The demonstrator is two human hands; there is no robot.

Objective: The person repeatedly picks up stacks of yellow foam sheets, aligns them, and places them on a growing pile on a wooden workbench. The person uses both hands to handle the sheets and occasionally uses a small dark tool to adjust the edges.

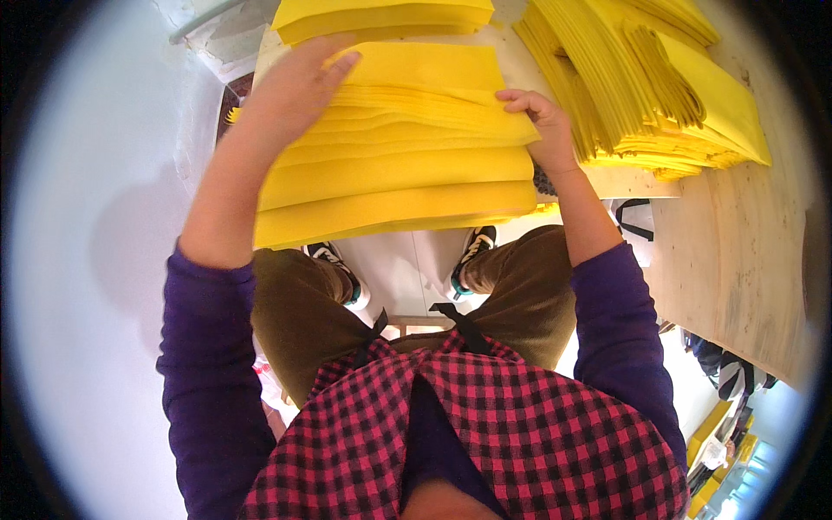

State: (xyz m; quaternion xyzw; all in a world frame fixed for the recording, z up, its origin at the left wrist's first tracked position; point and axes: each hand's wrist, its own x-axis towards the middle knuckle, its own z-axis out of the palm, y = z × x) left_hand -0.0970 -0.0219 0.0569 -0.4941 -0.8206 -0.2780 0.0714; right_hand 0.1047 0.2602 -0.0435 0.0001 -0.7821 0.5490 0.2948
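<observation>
Yellow sheets (407, 160) between outstretched hands (293, 91) (550, 130)

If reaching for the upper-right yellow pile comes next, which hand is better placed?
Likely the right hand: it is at the right edge of the front yellow stack, close to the upper-right pile. The left hand is over the stack's left side, farther away.
</observation>
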